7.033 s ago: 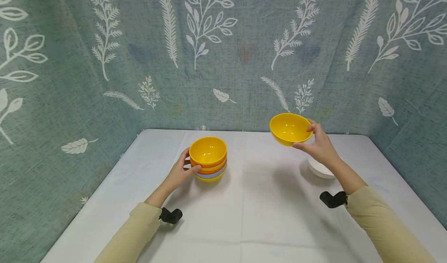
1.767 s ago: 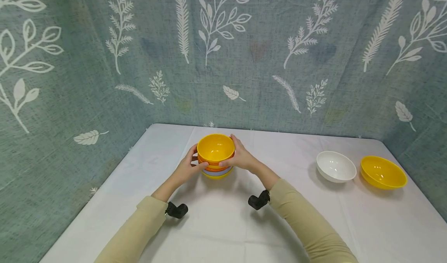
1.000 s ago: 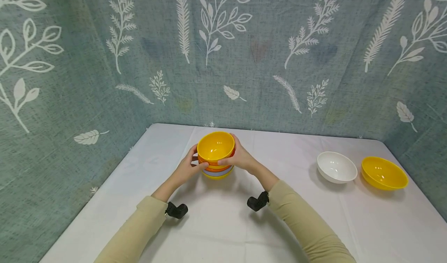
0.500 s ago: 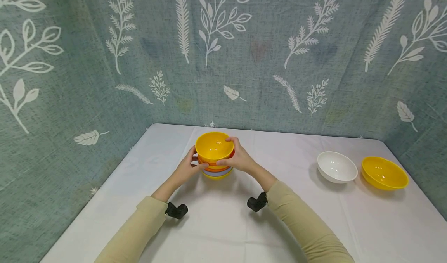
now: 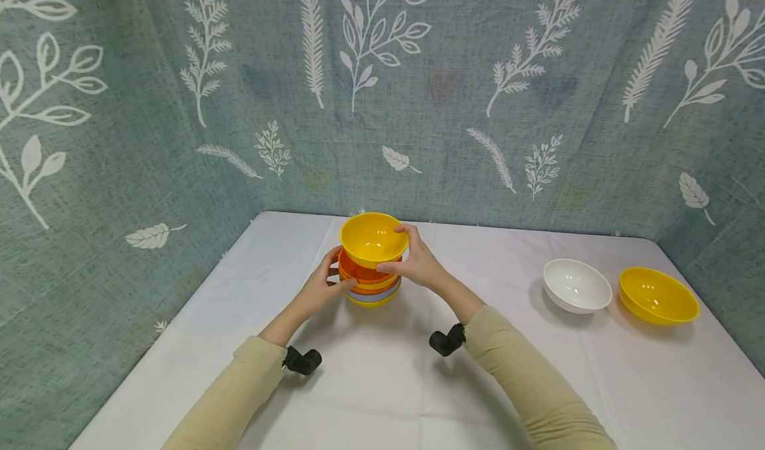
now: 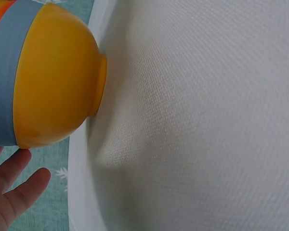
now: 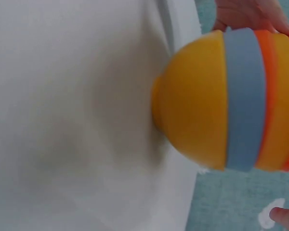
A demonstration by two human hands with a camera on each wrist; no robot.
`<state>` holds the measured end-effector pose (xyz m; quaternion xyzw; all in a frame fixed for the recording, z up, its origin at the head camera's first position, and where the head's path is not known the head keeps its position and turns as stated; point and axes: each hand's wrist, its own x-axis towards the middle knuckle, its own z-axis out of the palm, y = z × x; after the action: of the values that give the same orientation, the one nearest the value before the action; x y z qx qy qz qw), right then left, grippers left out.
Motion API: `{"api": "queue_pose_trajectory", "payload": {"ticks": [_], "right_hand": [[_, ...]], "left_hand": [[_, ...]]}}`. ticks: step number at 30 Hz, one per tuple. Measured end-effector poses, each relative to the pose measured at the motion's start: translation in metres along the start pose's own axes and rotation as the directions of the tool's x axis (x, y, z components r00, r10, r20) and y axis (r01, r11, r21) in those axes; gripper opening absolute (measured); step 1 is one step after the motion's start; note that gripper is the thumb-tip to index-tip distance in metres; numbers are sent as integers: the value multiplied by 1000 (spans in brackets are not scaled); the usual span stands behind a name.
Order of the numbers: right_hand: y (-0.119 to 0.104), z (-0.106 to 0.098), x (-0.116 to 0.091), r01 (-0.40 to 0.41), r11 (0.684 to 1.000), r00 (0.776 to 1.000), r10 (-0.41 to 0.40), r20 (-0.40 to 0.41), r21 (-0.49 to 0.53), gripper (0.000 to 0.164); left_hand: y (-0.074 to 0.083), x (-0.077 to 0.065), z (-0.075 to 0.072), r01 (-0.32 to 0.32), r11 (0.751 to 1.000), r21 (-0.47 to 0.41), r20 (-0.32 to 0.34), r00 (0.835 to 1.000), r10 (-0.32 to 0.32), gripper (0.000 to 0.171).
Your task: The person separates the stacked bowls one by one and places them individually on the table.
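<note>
A yellow bowl point(image 5: 373, 237) is tilted in my right hand point(image 5: 421, 262), which pinches its right rim, thumb in front and fingers on the far side. Right below it, an orange bowl point(image 5: 358, 272) tops a nested stack of bowls. Further down the stack come a grey-blue bowl point(image 7: 245, 101) and, at the bottom, another yellow bowl point(image 6: 62, 77) on its foot. My left hand point(image 5: 318, 287) grips the stack's left side, thumb in front. In the left wrist view, two of its fingers point(image 6: 31, 185) show under the bowls. Only fingertips of the right hand appear in the right wrist view.
A white bowl point(image 5: 576, 287) stands upright on the white tablecloth point(image 5: 478, 377) to the right. Close beside it is another yellow bowl point(image 5: 657, 296), near the table's right edge. A patterned green-grey curtain point(image 5: 442, 138) hangs behind and at the sides.
Earlier, my right hand carried a yellow bowl at right; one now stands beside the white bowl. That hand came to the stack and lifted its top yellow bowl, uncovering orange. My left hand stayed.
</note>
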<state>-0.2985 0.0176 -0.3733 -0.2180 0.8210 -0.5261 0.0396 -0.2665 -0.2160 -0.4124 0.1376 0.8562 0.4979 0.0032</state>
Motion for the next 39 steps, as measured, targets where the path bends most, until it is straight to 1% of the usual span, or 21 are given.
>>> {"api": "queue_pose_trajectory", "payload": {"ticks": [5,6,8,12,13,16,20,24,27,34,39], "right_hand": [[-2,-30,-8,-22,999,999,20,-51,-42,80],[-1,-37,-10,-30,998,998,27,-62,-49,81],[0,-51,-15,-48,997,996,43,-83,-58,81],[9,-74,-27,-75,995,991,66,-119,-73,84],[12,-79,-31,-79,994,990,70,-125,-73,85],[25,-94,-41,-108,991,985,96,-145,-77,86],[42,-109,-56,-169,981,974,152,-165,-94,87],[58,-117,-67,-213,970,966,191,-176,-117,90],[68,-118,-70,-219,967,965,195,-178,-128,90],[86,-117,-69,-232,962,960,203,-192,-146,89],[96,-114,-68,-247,956,960,219,-177,-161,88]], "left_hand": [[26,-10,-1,2,1000,13,12,1000,-2,73],[26,-10,-1,0,1000,20,9,1000,0,73],[31,-12,-2,11,1000,21,11,1000,-12,73],[31,-11,-3,26,999,27,10,1000,-27,74],[36,-13,-4,33,999,25,12,999,-34,73],[36,-12,-3,33,999,22,13,999,-34,72],[37,-12,-2,36,999,16,16,999,-36,72],[38,-12,-1,39,999,10,20,999,-39,72],[37,-12,-2,35,999,11,20,999,-35,72],[37,-12,-2,22,1000,17,15,1000,-22,72],[40,-13,-2,25,1000,12,20,999,-25,72]]}}
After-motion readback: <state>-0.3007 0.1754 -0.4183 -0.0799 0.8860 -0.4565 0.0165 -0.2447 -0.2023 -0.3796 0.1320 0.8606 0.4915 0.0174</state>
